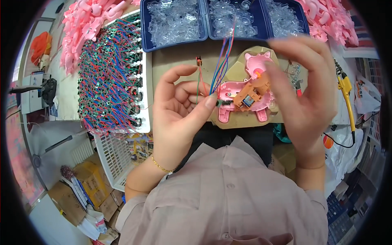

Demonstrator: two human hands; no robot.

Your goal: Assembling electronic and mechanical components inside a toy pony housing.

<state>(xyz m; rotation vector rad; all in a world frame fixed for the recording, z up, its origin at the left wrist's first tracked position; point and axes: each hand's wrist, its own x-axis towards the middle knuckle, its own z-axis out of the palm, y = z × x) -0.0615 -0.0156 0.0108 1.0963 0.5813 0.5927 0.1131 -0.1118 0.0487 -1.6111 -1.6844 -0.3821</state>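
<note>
My left hand (179,102) pinches a bundle of thin blue, red and green wires (223,67) between thumb and fingers. A small reddish-brown part (199,61) stands above those fingers on red and green wires. Just right of the hand, a pink animal-shaped toy shell half (258,61) rests with its hollow side up on a tan block (232,73). An orange gear housing (250,96) sits in the shell. Raised over the shell's right side, my right hand (306,102) is blurred, with thumb and fingers apart and nothing visible between them.
A white tray (146,81) of wired circuit boards lies left. Blue bins (205,20) of clear plastic parts stand along the back, with heaps of pink shells (94,20) beyond. At right is a yellow-handled corded tool (347,92); a white crate (112,153) sits below the tray.
</note>
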